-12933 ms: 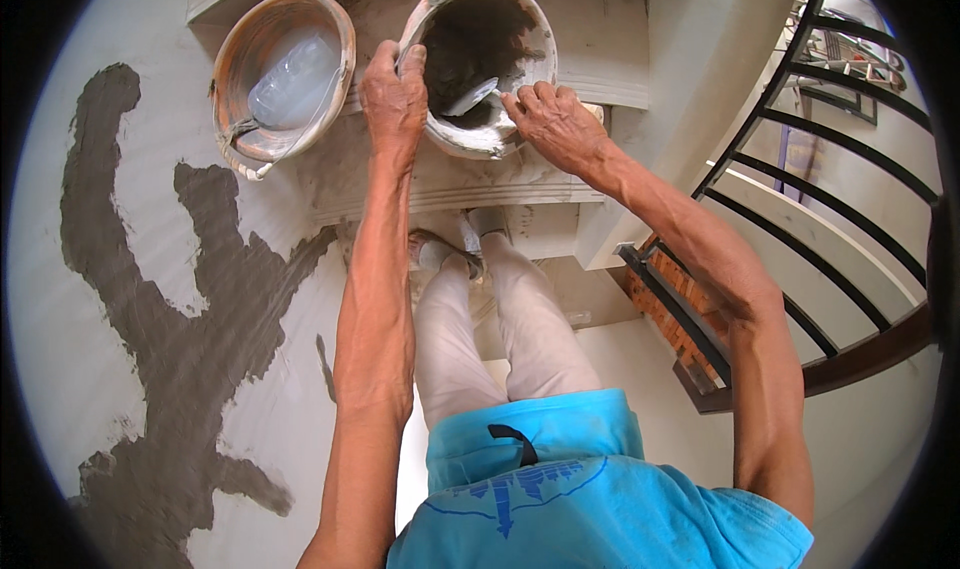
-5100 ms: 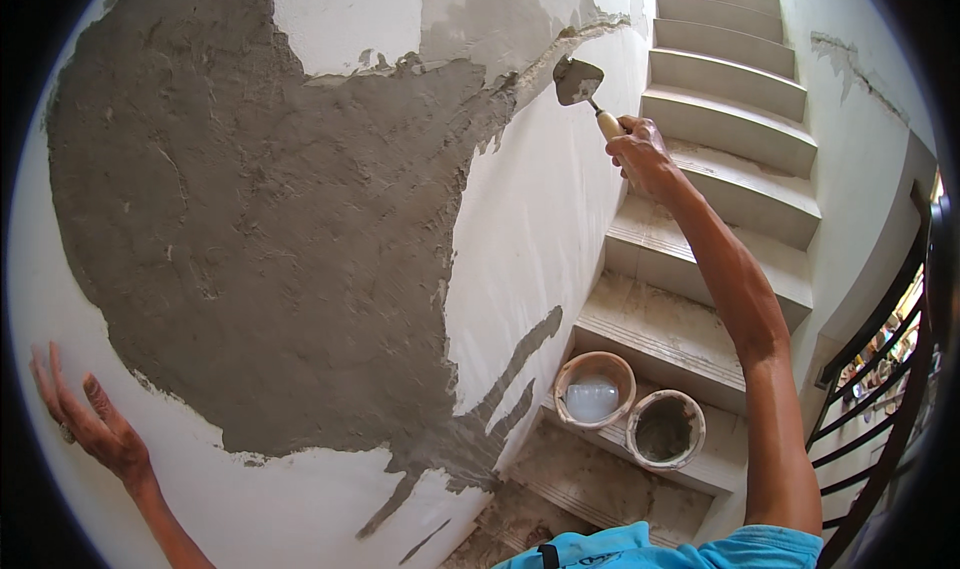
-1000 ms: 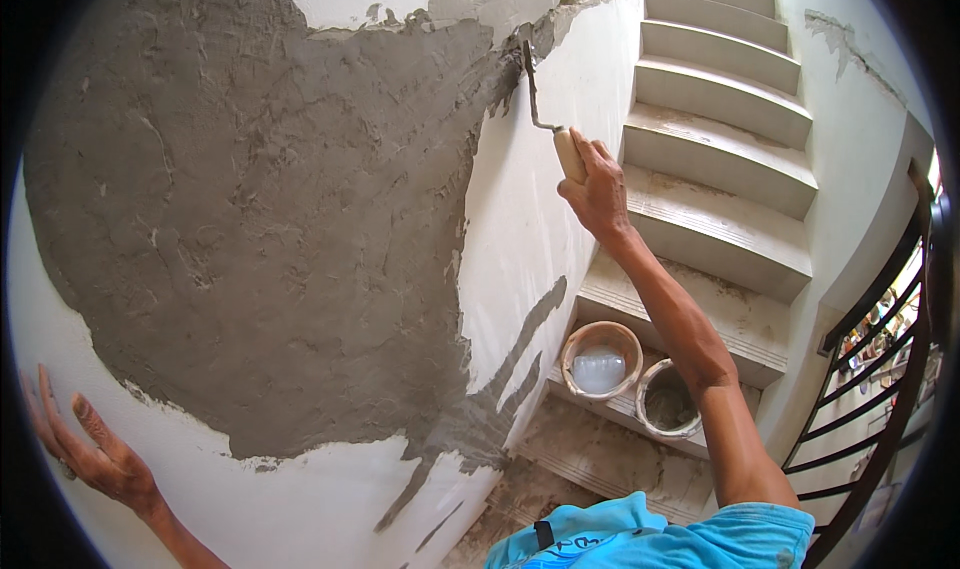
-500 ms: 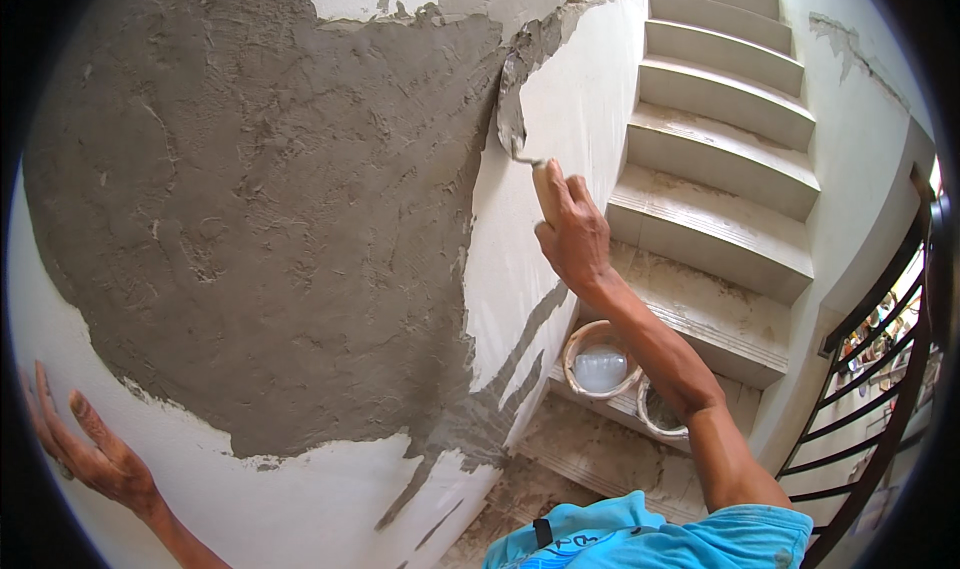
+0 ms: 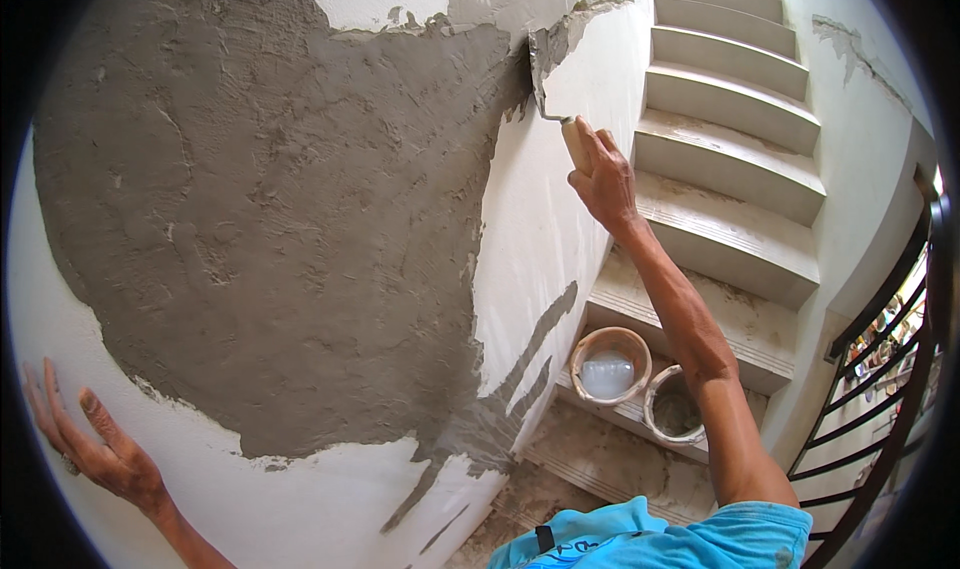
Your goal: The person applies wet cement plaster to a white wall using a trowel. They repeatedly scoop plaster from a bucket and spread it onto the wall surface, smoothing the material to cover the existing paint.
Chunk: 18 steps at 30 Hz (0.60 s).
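My right hand (image 5: 606, 181) is closed round the light wooden handle of a trowel (image 5: 540, 77). Its metal blade lies against the wall at the upper right border of a large patch of wet grey mortar (image 5: 280, 209). The patch has a rough, ridged surface and ragged edges. Bare white wall (image 5: 530, 199) shows below the blade, with grey smears lower down. Far to the left, my left hand (image 5: 105, 454) rests with fingers spread on the white wall beside the patch's lower left edge, holding nothing.
On a stair step below my right forearm stand a bucket (image 5: 580, 364) with cloudy liquid and a second bucket (image 5: 652, 419) with grey contents. Tiled stairs (image 5: 730, 159) climb away at the right. A dark metal railing (image 5: 870, 409) curves along the far right.
My right hand and the trowel have moved up and slightly right along the mortar's edge. The blade now sits higher, with fresh grey mortar beneath it. My left hand stays on the wall.
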Each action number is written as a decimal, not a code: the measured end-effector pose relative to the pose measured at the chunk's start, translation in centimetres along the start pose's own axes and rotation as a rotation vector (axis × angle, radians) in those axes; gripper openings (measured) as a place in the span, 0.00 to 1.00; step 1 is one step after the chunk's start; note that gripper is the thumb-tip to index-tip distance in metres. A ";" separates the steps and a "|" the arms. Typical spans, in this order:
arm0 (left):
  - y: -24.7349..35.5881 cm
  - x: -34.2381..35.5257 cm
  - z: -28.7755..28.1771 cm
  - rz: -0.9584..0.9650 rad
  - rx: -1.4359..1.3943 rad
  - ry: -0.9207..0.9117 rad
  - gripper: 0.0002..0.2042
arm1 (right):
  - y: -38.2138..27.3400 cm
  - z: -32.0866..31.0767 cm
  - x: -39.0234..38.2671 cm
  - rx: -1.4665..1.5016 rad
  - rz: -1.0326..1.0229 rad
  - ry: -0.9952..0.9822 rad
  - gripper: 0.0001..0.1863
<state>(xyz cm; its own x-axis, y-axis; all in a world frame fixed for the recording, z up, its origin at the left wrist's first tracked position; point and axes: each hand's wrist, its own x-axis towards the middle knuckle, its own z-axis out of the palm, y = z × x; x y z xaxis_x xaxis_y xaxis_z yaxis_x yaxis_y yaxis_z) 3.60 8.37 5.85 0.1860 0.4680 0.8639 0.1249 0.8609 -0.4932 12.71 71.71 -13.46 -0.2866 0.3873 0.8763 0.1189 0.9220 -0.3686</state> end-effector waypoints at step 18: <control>0.0 -0.1 -0.2 -0.011 0.046 -0.002 0.22 | 4.4 1.0 4.1 -0.095 0.189 0.045 0.40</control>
<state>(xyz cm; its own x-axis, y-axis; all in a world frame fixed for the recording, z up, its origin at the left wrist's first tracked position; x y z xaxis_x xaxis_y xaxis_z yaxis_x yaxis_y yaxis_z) 3.76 8.31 5.76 0.1827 0.4592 0.8693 0.0821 0.8740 -0.4790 11.09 77.38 -11.76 -0.2085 0.5507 0.8083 0.2562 0.8283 -0.4982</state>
